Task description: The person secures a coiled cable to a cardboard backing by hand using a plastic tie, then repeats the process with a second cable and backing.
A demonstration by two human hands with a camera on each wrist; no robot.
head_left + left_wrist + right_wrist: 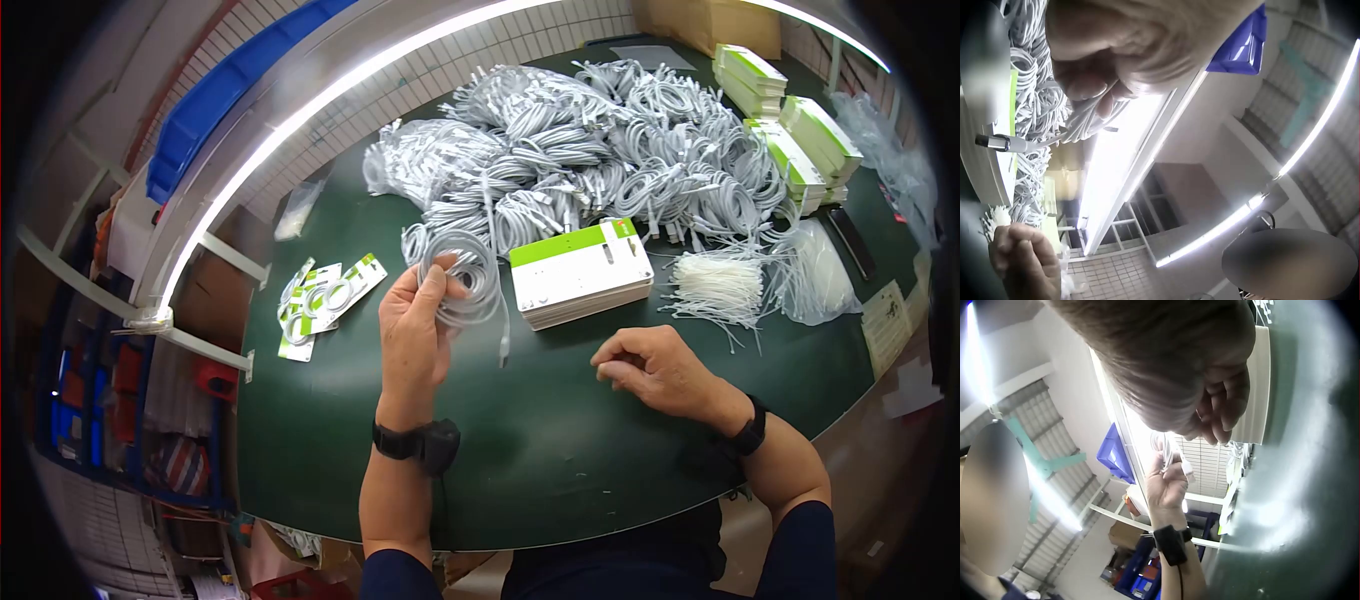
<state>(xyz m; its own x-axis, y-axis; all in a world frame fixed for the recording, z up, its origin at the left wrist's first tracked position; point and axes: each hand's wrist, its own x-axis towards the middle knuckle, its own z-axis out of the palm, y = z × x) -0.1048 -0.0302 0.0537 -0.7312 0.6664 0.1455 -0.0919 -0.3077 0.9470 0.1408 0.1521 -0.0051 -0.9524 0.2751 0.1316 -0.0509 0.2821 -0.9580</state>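
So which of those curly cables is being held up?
The coil in the left hand, with a plug dangling below. The other coils lie in the heap or on the green-and-white cards.

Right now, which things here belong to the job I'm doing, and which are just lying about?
Probably the job:
coiled cable in your left hand
cable heap
white-and-green card stack
carded cables
thin white ties

Probably just lying about:
dark phone-like slab
blue bin
cardboard box

A blue bin (213, 112) shows beyond a glowing lamp (300, 116), a brown carton (722, 24) at the back, a black phone (851, 243) at right.
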